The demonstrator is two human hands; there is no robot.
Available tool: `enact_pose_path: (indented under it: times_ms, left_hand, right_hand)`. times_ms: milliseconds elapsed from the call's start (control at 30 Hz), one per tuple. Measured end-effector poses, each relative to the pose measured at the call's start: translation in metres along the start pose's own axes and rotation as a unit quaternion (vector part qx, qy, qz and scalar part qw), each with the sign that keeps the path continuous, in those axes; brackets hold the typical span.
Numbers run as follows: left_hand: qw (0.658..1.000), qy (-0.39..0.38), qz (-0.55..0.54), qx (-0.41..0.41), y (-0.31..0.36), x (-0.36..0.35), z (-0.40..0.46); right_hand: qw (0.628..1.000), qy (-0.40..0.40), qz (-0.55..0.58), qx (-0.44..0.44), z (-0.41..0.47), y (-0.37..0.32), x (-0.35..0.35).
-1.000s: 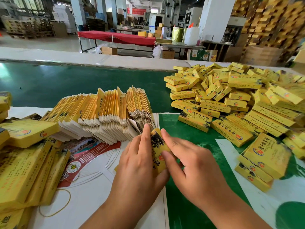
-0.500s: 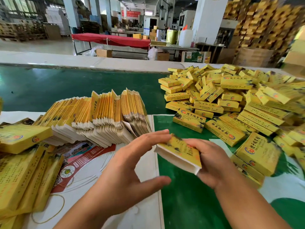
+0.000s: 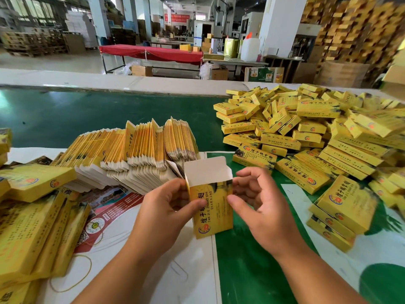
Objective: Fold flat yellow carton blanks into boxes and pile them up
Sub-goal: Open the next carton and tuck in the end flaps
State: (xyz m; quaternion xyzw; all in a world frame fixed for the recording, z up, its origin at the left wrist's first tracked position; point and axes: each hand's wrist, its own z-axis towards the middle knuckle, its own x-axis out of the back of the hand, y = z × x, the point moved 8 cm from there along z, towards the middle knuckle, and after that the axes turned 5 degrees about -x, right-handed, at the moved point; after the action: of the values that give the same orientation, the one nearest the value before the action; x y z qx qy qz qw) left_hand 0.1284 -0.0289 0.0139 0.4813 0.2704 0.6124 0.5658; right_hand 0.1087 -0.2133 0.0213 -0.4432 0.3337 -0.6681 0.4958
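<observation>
Hands: left hand (image 3: 166, 207) pinching upright carton (image 3: 211, 207) between both, long axis vertical, top flap (image 3: 206, 170) open; right hand (image 3: 258, 200) loosely curled, thumb touching it; pile (image 3: 306, 132) beyond right.

A wide factory hall, daylit from tall windows (image 3: 28, 7) at the far left. Pale polished concrete floor (image 3: 54, 60) runs back between square white and blue-grey columns (image 3: 97, 18). A long table draped in red cloth (image 3: 153, 52) stands mid-hall, brown cardboard cartons (image 3: 142, 70) beneath it. Wooden pallets (image 3: 32, 43) are stacked at left. A large white plastic jerrycan (image 3: 250, 49) sits on a grey side table (image 3: 234, 61). Tall stacks of tan cardboard (image 3: 355, 29) fill the right. A red banner (image 3: 180, 18) hangs far back.
</observation>
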Motion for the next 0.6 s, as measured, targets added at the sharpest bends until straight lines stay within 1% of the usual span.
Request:
enact_pose_path:
  times_ms: [67,167,233,400,500,600]
  left_hand:
    - [1.000,0.014,0.009,-0.020,0.004,-0.001,-0.001]
    - [0.997,0.056,-0.041,-0.031,0.008,0.002,-0.005]
    - [0.995,0.067,-0.055,-0.049,0.011,0.003,-0.006]
    - [0.993,0.078,-0.020,-0.082,0.013,0.005,-0.008]
    - [0.993,0.066,0.006,-0.100,0.014,0.004,-0.008]
    - [0.989,0.024,0.070,-0.129,0.017,-0.001,-0.006]
  right_hand:
    - [1.000,0.003,-0.014,0.013,0.000,0.000,0.000]
    - [0.998,-0.012,-0.036,0.049,0.000,-0.008,-0.003]
    - [0.997,-0.019,-0.043,0.063,-0.001,-0.012,-0.005]
    - [0.997,-0.035,-0.051,0.050,0.000,-0.009,-0.006]
    - [0.992,-0.044,-0.096,0.061,0.000,-0.010,-0.006]
    - [0.989,-0.044,-0.115,0.085,0.001,-0.016,-0.006]
